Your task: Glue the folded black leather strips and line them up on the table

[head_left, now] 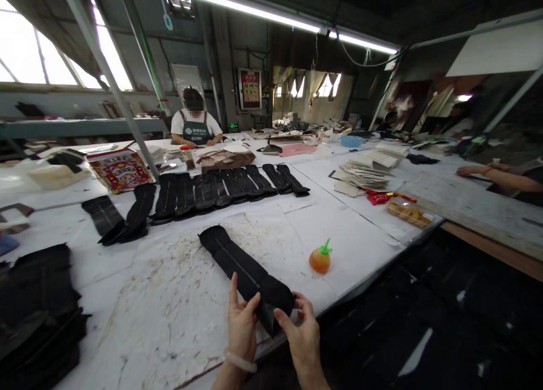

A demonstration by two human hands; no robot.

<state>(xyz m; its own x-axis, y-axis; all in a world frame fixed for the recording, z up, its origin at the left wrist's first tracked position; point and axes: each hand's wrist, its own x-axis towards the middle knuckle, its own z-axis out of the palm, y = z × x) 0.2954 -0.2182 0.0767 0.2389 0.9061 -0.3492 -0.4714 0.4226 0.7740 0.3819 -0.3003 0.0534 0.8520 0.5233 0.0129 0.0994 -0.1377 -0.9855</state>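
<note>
A long black fabric piece [241,263], with a pale line along its middle, lies slantwise on the white table, its near end bent up. My left hand [242,328], a pale band on its wrist, holds the left edge near that end; the thumb presses on the fabric and the index finger sticks up. With thumb on top and fingers curled behind, my right hand [303,333] grips the near right corner. The fingers beneath the fabric are hidden. Beyond it, similar black pieces [207,189] lie in an overlapping row.
A dark fabric stack [38,316] sits at the left. To the right stands a small orange container with a green top [320,259]. Farther off are paper stacks [365,172], a clear food box [408,213] and a colourful bag [121,169]. An aproned person [195,124] sits across the table.
</note>
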